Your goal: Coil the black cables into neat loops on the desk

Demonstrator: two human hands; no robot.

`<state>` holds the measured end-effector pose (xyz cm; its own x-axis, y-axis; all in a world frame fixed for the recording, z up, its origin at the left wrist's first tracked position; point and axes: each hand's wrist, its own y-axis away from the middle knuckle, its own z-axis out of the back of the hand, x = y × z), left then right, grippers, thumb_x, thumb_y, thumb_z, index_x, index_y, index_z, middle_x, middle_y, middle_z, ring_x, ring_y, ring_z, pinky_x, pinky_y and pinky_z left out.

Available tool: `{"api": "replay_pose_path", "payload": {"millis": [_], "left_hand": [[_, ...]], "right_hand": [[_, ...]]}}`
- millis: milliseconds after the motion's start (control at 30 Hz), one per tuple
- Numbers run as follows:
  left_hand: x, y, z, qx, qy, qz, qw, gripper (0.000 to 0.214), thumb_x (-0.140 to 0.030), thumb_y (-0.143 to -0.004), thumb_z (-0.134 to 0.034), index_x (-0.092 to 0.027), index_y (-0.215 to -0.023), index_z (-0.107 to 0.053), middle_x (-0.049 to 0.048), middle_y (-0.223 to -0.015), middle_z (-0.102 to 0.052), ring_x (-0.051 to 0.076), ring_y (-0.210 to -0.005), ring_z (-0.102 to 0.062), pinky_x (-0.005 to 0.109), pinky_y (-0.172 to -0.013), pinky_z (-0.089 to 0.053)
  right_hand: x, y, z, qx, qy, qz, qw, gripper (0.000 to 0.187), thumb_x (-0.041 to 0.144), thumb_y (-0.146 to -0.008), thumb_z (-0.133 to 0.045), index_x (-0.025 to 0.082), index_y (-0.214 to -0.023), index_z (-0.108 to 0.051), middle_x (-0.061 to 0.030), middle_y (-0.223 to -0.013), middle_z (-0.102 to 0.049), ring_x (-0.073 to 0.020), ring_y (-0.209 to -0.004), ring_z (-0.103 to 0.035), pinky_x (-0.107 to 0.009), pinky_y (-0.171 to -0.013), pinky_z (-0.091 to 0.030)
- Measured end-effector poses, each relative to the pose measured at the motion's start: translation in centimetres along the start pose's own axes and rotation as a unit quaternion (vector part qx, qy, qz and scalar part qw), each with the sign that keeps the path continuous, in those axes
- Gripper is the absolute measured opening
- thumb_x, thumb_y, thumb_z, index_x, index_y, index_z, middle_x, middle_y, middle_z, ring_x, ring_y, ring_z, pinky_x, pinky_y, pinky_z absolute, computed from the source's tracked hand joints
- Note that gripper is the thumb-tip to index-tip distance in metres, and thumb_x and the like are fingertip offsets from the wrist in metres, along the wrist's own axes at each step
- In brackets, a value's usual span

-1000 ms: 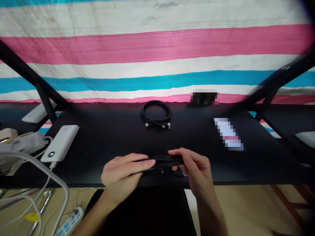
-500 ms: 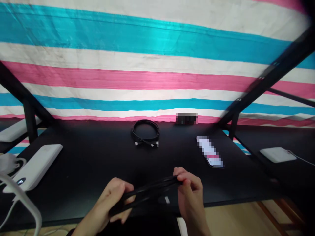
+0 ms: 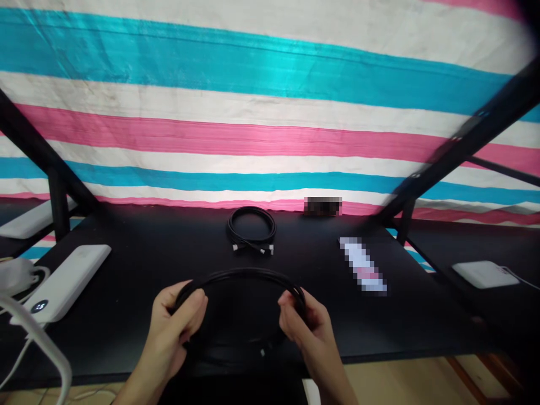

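A black cable [image 3: 247, 273] is looped into a wide coil between my hands, over the near edge of the black desk. My left hand [image 3: 177, 323] grips the coil's left side, fingers wrapped round it. On the opposite side my right hand [image 3: 307, 326] is closed round the strands. The lower part of the coil is hard to make out against the dark background, though a small pale connector [image 3: 263, 352] shows there. Beyond my hands, a second black cable [image 3: 252, 229] lies coiled on the desk, its light-tipped connectors pointing towards me.
A white power bank [image 3: 71, 281] with a lit display lies at the left, beside a white charger [image 3: 17, 275] and a thick white cord [image 3: 46, 343]. A blurred-out phone-like object [image 3: 363, 267] lies right. Black desk frames [image 3: 451, 146] slant up at both sides before striped sheeting [image 3: 270, 135].
The cable bundle, stretched and slanted before, is now spread into a round, open coil. My left hand has shifted left and up; my right hand has moved slightly left and turned inward.
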<state>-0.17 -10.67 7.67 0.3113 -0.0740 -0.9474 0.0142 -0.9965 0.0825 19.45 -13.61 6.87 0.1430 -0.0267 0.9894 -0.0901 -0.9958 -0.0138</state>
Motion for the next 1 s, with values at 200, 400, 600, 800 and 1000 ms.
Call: {"api": "replay_pose_path", "payload": {"millis": [200, 400, 600, 800, 1000], "left_hand": [[-1.2, -1.3, 0.4, 0.034, 0.044, -0.003, 0.998, 0.050, -0.036, -0.072, -0.067, -0.017, -0.045, -0.029, -0.0096, -0.040, -0.015, 0.002, -0.034, -0.013, 0.017, -0.036, -0.022], [-1.2, -1.8, 2.6, 0.114, 0.197, 0.081, 0.970, 0.020, -0.028, -0.063, -0.074, -0.020, -0.063, -0.055, -0.0120, -0.038, -0.013, 0.002, -0.030, -0.015, 0.017, -0.037, -0.035], [-0.7, -1.7, 0.3, 0.141, 0.453, 0.142, 0.869, 0.019, -0.009, -0.070, -0.066, -0.019, -0.077, -0.051, -0.0119, -0.040, -0.021, 0.003, -0.031, -0.026, 0.012, -0.038, -0.036], [1.3, -2.0, -2.9, 0.065, 0.284, 0.165, 0.942, 0.008, -0.019, -0.079, -0.060, -0.020, -0.086, -0.055, -0.0049, -0.055, -0.046, 0.010, -0.066, -0.053, 0.022, -0.074, -0.046], [3.2, -1.9, -3.2, 0.124, -0.142, 0.026, 0.982, 0.023, -0.039, -0.084, -0.053, -0.018, -0.087, -0.061, 0.0021, -0.082, -0.058, 0.016, -0.085, -0.053, 0.027, -0.082, -0.042]], "right_hand": [[-0.2, -0.6, 0.0, 0.081, 0.047, 0.015, 0.995, 0.020, 0.034, -0.091, -0.044, 0.019, -0.088, -0.055, 0.0049, -0.054, -0.044, -0.0113, -0.056, -0.052, -0.026, -0.059, -0.039], [0.3, -0.1, -0.3, 0.125, 0.002, -0.022, 0.992, 0.022, 0.036, -0.093, -0.040, 0.019, -0.096, -0.054, 0.0048, -0.054, -0.045, -0.0139, -0.063, -0.056, -0.031, -0.069, -0.041], [-0.4, -0.4, -1.0, 0.071, -0.184, -0.012, 0.980, 0.026, 0.042, -0.092, -0.039, 0.022, -0.092, -0.056, 0.0107, -0.042, -0.029, -0.0094, -0.043, -0.042, -0.038, -0.086, -0.040], [-1.1, -1.7, -1.0, -0.048, -0.286, -0.021, 0.957, 0.018, 0.043, -0.087, -0.049, 0.028, -0.093, -0.058, 0.0108, -0.049, -0.022, -0.0061, -0.039, -0.029, -0.036, -0.091, -0.042], [-1.3, -2.4, -0.8, -0.082, -0.321, -0.014, 0.943, 0.013, 0.041, -0.085, -0.053, 0.030, -0.092, -0.054, 0.0096, -0.060, -0.030, -0.0046, -0.044, -0.033, -0.033, -0.092, -0.042]]}}
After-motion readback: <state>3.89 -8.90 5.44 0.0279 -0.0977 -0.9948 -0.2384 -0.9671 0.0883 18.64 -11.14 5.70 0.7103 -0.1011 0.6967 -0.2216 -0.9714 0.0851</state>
